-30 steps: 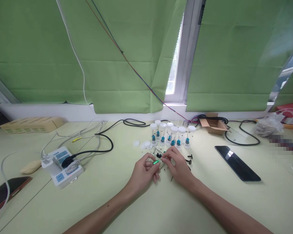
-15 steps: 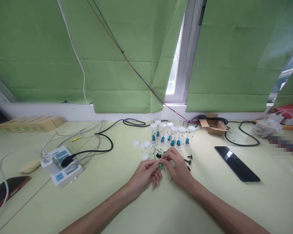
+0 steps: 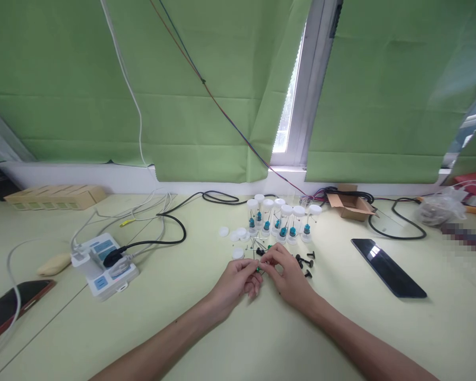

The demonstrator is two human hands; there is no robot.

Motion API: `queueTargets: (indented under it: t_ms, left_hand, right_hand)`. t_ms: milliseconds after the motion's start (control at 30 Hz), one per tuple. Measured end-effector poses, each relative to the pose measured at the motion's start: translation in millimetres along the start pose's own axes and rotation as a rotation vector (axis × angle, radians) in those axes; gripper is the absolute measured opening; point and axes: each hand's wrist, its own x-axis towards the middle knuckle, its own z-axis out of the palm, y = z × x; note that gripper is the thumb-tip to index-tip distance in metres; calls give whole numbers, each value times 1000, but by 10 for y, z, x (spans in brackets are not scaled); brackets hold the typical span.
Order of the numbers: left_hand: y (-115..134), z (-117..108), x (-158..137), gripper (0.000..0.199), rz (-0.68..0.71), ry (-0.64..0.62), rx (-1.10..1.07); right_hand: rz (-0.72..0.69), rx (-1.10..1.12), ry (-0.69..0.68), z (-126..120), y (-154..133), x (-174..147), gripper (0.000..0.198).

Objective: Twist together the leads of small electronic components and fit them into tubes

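My left hand (image 3: 238,279) and my right hand (image 3: 287,272) meet at the fingertips above the table. Pinched in my left fingers is a small green part (image 3: 257,269), mostly covered by them. My right thumb and forefinger close at the same spot; what they grip is too small to make out. Just beyond the hands lie thin metal rods (image 3: 258,242) and small black parts (image 3: 310,262). Behind these stand several clear tubes with white caps and blue pieces inside (image 3: 292,227). Loose white caps (image 3: 238,254) lie to the left of them.
A white power strip (image 3: 107,270) with plugs and cables sits at the left. One dark phone (image 3: 388,267) lies at the right, another (image 3: 18,304) at the left edge. An opened cardboard box (image 3: 351,206) and black cables stand along the back near the window.
The view has shifted slightly, so things appear a little further right. Both hands stay together at the fingertips, and less of the green part shows between them.
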Motion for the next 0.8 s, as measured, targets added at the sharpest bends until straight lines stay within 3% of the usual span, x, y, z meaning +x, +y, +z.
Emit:
queueTargets:
  t_ms: [800]
  left_hand:
    - [-3,-5,-1,38,13,8,63]
  right_hand:
    - [64,18,-42,-12,-17,10,11]
